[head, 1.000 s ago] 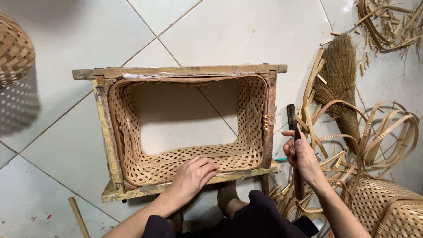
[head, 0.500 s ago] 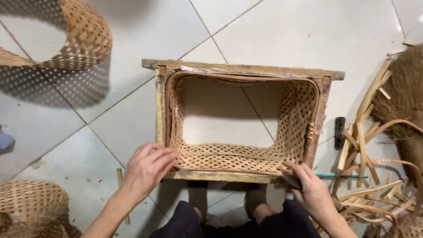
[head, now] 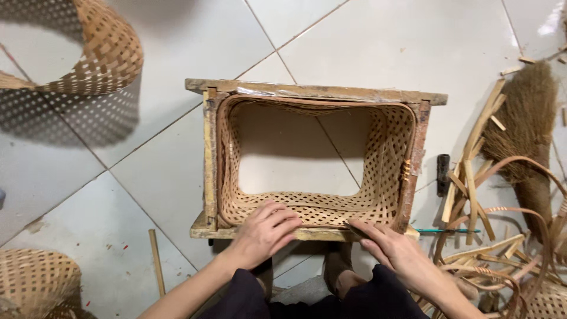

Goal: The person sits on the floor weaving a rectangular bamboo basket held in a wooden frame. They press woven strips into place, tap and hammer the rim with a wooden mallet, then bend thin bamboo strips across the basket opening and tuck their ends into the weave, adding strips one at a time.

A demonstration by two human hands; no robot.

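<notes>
A woven basket sat inside a wooden frame on the white tiled floor. The left hand lay spread on its near rim; the right hand pressed flat beside it. Bamboo strips and a broom lay to the right.

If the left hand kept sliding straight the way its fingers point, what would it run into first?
The left hand points up and right over the near rim of the woven basket in the wooden frame. It would likely meet the basket's near inner wall first, though depth is unclear.
</notes>
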